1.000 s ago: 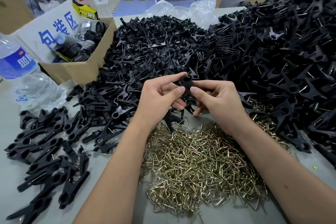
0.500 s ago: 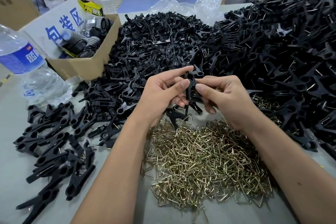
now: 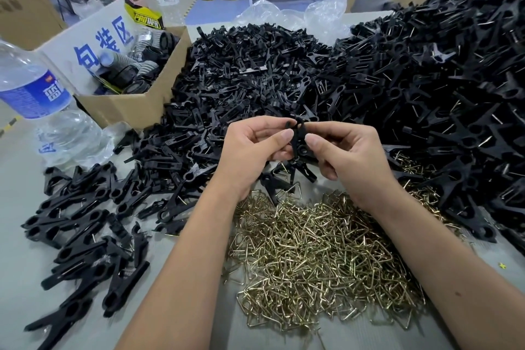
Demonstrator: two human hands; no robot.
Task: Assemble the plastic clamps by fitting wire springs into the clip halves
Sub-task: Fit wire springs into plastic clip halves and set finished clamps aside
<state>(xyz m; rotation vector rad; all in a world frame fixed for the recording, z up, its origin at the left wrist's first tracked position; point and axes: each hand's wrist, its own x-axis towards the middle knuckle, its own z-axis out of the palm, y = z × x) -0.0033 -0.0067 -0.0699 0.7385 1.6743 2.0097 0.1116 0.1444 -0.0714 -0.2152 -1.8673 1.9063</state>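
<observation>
Grey table [image 3: 25, 264] is heaped with black clip halves [image 3: 255, 79]; brass wire springs [image 3: 321, 258] are piled nearest the person. Both hands sit above the springs: left hand [image 3: 250, 150] and right hand [image 3: 349, 156] each pinch the same black clamp [image 3: 299, 139] between thumb and fingers. Assembled clamps [image 3: 85, 236] lie at left, beside a cardboard box [image 3: 133, 108] and a water bottle [image 3: 37, 99].

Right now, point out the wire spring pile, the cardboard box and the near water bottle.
wire spring pile [image 3: 321, 258]: head view, pile's middle.
cardboard box [image 3: 133, 108]: head view, front wall.
near water bottle [image 3: 31, 88]: head view, blue label.
</observation>
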